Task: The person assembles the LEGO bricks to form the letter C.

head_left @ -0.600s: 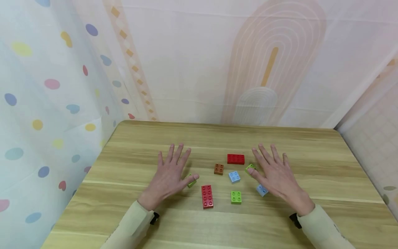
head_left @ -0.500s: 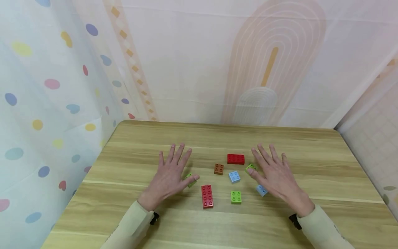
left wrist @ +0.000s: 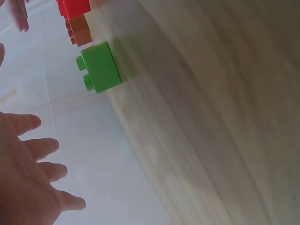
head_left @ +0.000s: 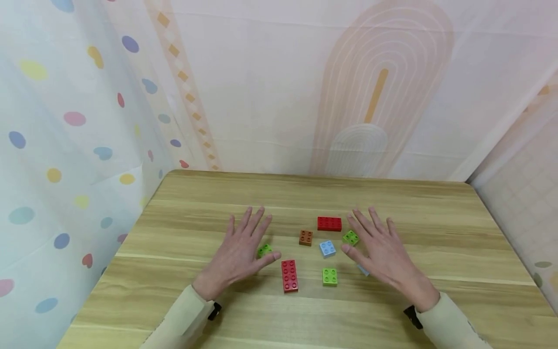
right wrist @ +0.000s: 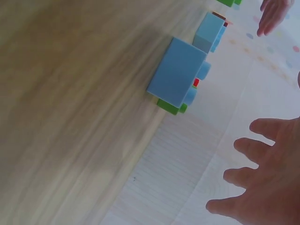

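Both hands hover palm-down over toy building bricks, fingers spread and holding nothing. The left hand (head_left: 237,257) is nearest a green brick (head_left: 264,250), partly hidden behind its thumb; that brick (left wrist: 101,68) stands clear of the fingers in the left wrist view. Just right of the thumb lies a long red brick (head_left: 289,276). The right hand (head_left: 388,254) covers most of a blue brick (head_left: 363,269), which shows whole as a blue block (right wrist: 176,72) in the right wrist view. Another green brick (head_left: 350,237) lies beside the right hand's fingers.
Between the hands lie a brown brick (head_left: 306,237), a light blue brick (head_left: 327,248), a second red brick (head_left: 329,223) and a green brick (head_left: 330,277). The wooden table (head_left: 279,320) ends at a patterned curtain (head_left: 270,97) behind and at the sides.
Both hands have shifted slightly inward, their fingertips a little lower in view. The right hand now hides more of the blue brick and less of the green one. The bricks lie as before.
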`<state>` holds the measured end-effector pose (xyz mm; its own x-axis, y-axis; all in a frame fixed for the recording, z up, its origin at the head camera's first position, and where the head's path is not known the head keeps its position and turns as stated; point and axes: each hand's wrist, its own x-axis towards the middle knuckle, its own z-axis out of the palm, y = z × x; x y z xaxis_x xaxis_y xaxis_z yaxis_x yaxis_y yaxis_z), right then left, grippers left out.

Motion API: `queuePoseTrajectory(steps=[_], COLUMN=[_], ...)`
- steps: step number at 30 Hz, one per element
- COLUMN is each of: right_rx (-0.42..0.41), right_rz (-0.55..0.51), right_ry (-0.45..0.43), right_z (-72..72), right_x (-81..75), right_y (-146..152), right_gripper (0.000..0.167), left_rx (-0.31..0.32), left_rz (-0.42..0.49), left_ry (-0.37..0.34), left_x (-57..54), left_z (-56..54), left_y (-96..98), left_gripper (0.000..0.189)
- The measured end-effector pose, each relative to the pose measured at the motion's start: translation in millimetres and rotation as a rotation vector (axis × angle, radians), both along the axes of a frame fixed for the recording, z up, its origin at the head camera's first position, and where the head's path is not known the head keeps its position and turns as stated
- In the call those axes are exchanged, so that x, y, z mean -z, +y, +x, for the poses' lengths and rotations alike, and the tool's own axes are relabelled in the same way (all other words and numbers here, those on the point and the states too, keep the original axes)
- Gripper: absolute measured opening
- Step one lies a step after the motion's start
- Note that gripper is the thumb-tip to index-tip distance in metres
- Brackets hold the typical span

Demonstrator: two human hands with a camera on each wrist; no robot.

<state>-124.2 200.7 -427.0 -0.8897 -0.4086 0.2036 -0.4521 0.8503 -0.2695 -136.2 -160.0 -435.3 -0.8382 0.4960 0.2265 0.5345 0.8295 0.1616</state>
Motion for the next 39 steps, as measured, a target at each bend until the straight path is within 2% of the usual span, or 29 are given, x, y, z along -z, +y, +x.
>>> queuePoseTrajectory(steps=[7, 15, 22, 26, 31, 39], right_rx=[-0.054, -0.109, -0.182, -0.228, -0.274, -0.357], right_rz=[0.004, -0.014, -0.022, -0.015, -0.010, -0.032], right_ry=[0.013, 0.003, 0.007, 0.020, -0.001, -0.042], right_z=[4.0, 9.1, 12.9, 14.5, 15.7, 18.0], right_x=[2.1, 2.7, 5.1, 5.9, 5.5, 8.3], right_y=[-2, -3, -5, -7, -9, -13], right_gripper=[0.073, 0.072, 0.072, 0.072, 0.073, 0.074], left_rx=[0.063, 0.122, 0.168, 0.219, 0.295, 0.362], left_rz=[-0.003, -0.001, -0.046, -0.063, -0.079, -0.119], left_ry=[0.034, 0.025, 0.032, 0.037, 0.022, -0.035], left_x=[2.0, 1.7, 4.1, 4.4, 4.8, 6.5], left_z=[-0.5, 0.6, -0.5, -1.6, -2.6, -1.3], left_y=[-0.2, 0.5, 0.0, -0.3, -0.1, 2.4], left_gripper=[0.088, 0.086, 0.083, 0.084, 0.080, 0.076])
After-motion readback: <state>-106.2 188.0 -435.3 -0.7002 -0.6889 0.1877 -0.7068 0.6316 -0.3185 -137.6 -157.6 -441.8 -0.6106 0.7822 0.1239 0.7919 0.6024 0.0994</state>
